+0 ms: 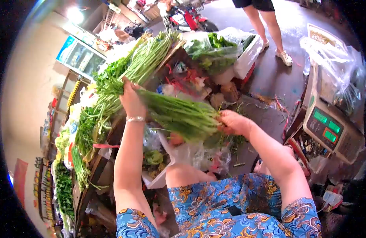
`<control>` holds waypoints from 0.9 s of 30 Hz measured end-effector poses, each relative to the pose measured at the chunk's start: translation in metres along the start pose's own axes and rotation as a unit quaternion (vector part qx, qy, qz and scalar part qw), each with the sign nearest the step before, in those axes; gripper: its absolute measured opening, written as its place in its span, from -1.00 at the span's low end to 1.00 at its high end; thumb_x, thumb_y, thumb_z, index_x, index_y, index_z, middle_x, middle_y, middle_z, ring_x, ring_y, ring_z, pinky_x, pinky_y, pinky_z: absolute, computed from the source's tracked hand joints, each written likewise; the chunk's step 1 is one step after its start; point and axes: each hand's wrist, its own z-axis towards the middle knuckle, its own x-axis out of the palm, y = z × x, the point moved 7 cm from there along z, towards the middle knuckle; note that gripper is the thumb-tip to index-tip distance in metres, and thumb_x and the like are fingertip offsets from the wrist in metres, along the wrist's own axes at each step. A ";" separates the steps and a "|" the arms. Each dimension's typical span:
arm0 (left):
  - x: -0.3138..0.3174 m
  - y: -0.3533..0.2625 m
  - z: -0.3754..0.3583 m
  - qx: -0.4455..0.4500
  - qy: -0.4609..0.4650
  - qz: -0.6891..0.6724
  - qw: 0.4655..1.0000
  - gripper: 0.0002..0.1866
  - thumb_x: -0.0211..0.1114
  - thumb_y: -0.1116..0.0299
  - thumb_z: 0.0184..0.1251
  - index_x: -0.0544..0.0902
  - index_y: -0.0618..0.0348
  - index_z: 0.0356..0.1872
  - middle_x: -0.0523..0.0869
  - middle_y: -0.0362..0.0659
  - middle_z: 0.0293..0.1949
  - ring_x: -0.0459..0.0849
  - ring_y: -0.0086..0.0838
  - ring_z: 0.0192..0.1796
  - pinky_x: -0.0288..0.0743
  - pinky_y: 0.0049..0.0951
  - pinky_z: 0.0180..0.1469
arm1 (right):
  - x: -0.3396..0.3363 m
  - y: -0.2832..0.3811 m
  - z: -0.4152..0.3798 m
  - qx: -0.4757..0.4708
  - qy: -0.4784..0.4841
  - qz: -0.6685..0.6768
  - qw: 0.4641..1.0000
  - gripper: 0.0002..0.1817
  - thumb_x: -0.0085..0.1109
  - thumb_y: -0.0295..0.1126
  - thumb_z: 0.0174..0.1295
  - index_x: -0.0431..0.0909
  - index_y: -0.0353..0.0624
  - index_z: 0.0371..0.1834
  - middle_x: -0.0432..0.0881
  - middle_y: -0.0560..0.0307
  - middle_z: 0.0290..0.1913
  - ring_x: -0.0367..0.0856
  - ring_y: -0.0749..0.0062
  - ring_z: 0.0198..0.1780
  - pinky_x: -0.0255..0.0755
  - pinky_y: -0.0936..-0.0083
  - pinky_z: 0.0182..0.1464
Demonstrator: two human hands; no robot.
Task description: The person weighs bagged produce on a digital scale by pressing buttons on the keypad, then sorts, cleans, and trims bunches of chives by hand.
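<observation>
A long bunch of green leafy stalks (179,113) stretches between my two hands, above the lap and partly blurred. At its left end is my left hand (132,97), closed around the stalks beside the heap of greens. My right hand (232,122) is closed on the other end of the same bunch. Behind my left hand, long pale-green stems (149,57) and leafy greens (85,133) lie piled along the slanted stall.
A digital scale (327,127) with a plastic bag on its pan stands at the right. A white foam box (246,57) sits beside bagged greens (214,49). Another person's legs (266,23) are at the top. A white box (161,178) stands below my left hand.
</observation>
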 end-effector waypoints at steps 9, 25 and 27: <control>-0.029 0.006 0.002 0.003 -0.049 -0.071 0.996 -0.51 0.23 0.00 0.33 0.32 0.02 -0.69 0.36 -0.28 -0.70 0.35 -0.50 -0.67 0.31 -0.44 -0.58 | -0.023 0.013 -0.021 -0.046 0.026 -0.082 0.995 -0.73 -0.02 -0.09 0.37 0.48 -0.02 -0.33 0.30 0.45 -0.59 0.19 0.70 -0.60 0.09 0.65 -0.57; -0.129 0.019 0.005 0.025 -0.133 0.034 0.990 -0.62 0.09 0.21 0.43 0.34 0.11 -0.62 0.43 -0.25 -0.54 0.34 -0.43 -0.45 0.25 -0.26 -0.21 | -0.089 0.020 -0.027 -0.143 -0.253 -0.198 0.936 -0.70 0.05 -0.16 0.31 0.52 -0.21 -0.28 0.52 0.25 -0.46 0.47 0.51 -0.45 0.36 0.51 -0.40; -0.134 0.030 -0.005 0.026 -0.157 0.057 0.986 -0.65 0.11 0.27 0.39 0.36 0.14 -0.61 0.48 -0.22 -0.48 0.37 -0.40 -0.38 0.25 -0.26 -0.16 | -0.072 0.038 -0.039 -0.231 -0.319 -0.381 0.836 -0.69 -0.01 -0.18 0.31 0.58 -0.21 -0.21 0.63 -0.06 -0.26 0.60 0.12 -0.19 0.45 0.28 -0.15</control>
